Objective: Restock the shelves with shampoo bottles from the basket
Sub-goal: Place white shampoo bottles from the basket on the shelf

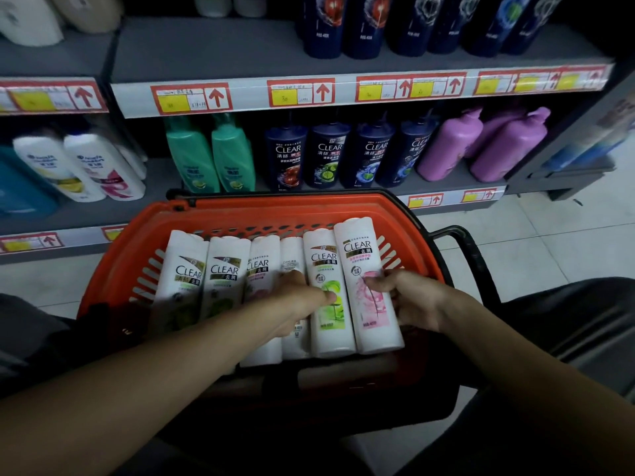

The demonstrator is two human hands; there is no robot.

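Basket: I am looking down into an orange plastic shopping basket (130,255) with black handles, sitting in front of the grey store shelves (240,56).
Bottles: six white plastic CLEAR shampoo bottles are lying side by side in it, caps pointing to the shelves.
Left grip: my left hand (295,304) is curling round the plain-backed white bottle (292,259), fourth from the left, thumb touching the green-labelled white bottle (326,269).
Right grip: my right hand (412,300) is clamping the pink-labelled white bottle (360,255) at the right end.
Shelf: dark blue CLEAR bottles (326,156) are standing just behind the basket.
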